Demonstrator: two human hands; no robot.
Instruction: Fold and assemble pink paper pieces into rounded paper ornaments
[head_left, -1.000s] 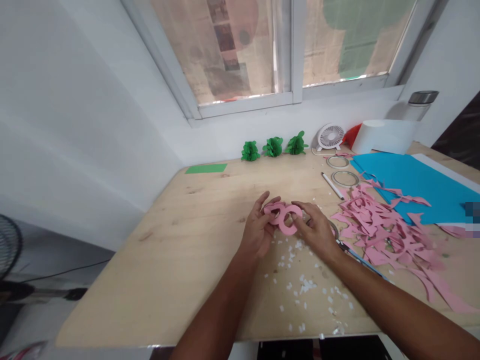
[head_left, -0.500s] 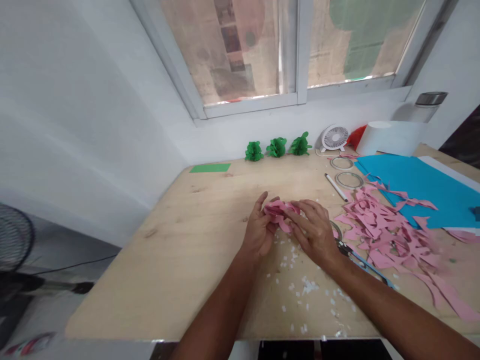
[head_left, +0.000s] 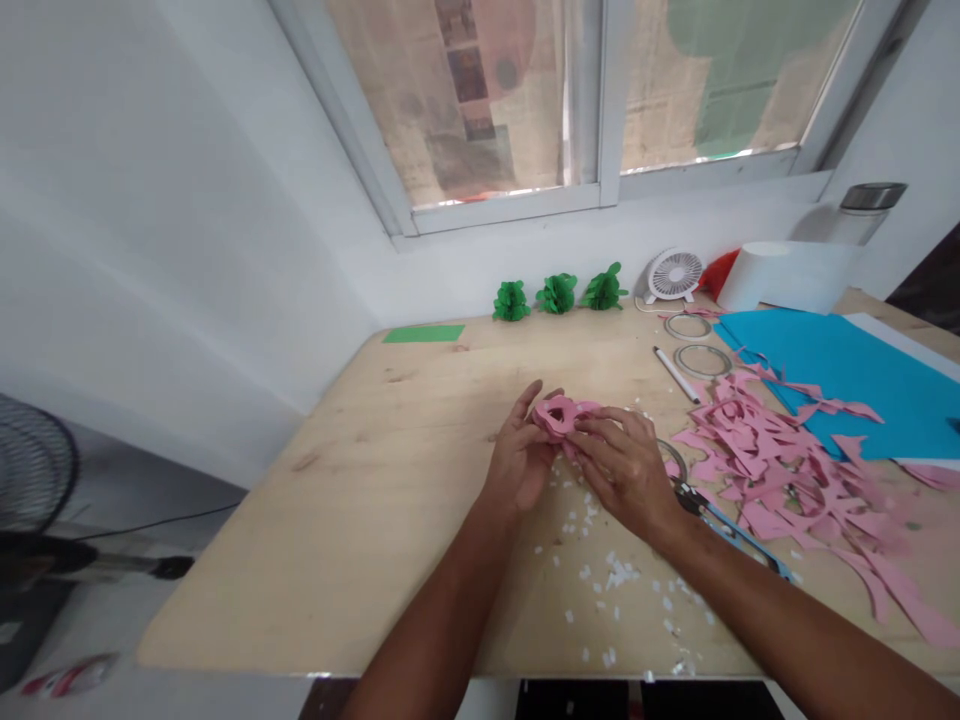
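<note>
Both my hands meet over the middle of a pale wooden table [head_left: 360, 520]. A bundle of pink paper rings [head_left: 559, 413] sits between them, its hollow centre facing up. My left hand [head_left: 519, 455] cups the bundle from the left with fingers curled round it. My right hand [head_left: 628, 465] presses it from the right, fingers bent over the paper. Small white paper bits [head_left: 611, 572] lie scattered just below my hands.
A heap of pink paper offcuts [head_left: 780, 470] lies at the right over blue sheets [head_left: 847, 375]. Scissors [head_left: 720, 515] lie by my right wrist. Further back are a white pen [head_left: 675, 373], two wire rings [head_left: 701, 359], three green paper balls [head_left: 556, 294], a small fan [head_left: 673, 275], a green card [head_left: 424, 333].
The flat, spread pink rings have been gathered into a tight bundle between both hands. My right hand has closed over them from the right.
</note>
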